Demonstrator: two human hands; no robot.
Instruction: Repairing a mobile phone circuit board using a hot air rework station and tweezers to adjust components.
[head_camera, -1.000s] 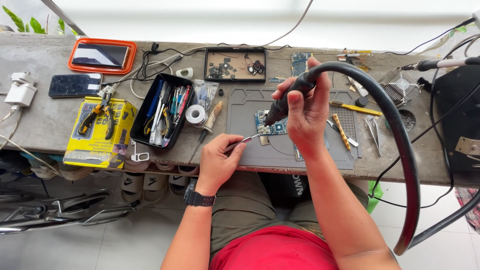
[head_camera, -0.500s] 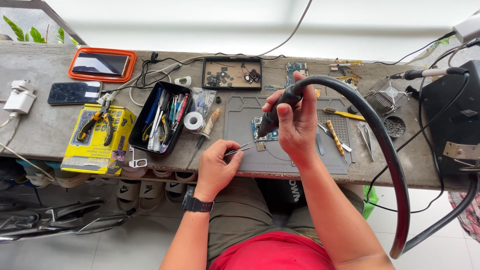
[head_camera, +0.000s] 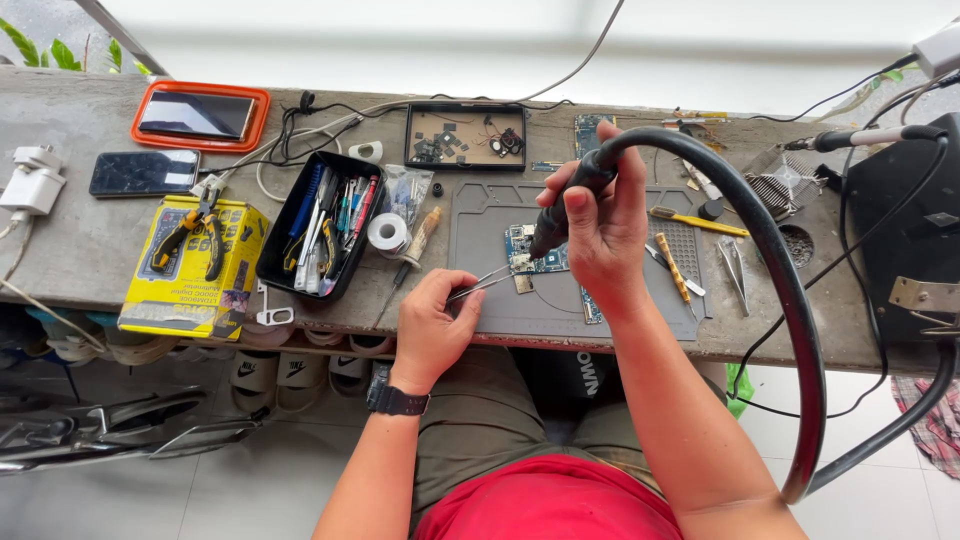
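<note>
My right hand (head_camera: 600, 225) grips a black hot-air wand (head_camera: 562, 205) whose thick black hose (head_camera: 770, 270) arcs off to the right. The wand's nozzle points down at a small blue circuit board (head_camera: 528, 250) on a grey work mat (head_camera: 500, 305). My left hand (head_camera: 432, 325), with a black watch on the wrist, pinches silver tweezers (head_camera: 480, 284). Their tips reach the board's left edge.
A black tray of hand tools (head_camera: 322, 225), a tape roll (head_camera: 386, 233), a yellow box with pliers (head_camera: 190, 265), a black parts tray (head_camera: 465, 135), two phones (head_camera: 145, 172) and a white charger (head_camera: 32, 185) lie left. A black station (head_camera: 900, 235) stands right. Tools (head_camera: 695, 222) lie by the mat.
The view has shifted slightly. My right hand with the wand and my left hand with the tweezers stay over the board, with little movement.
</note>
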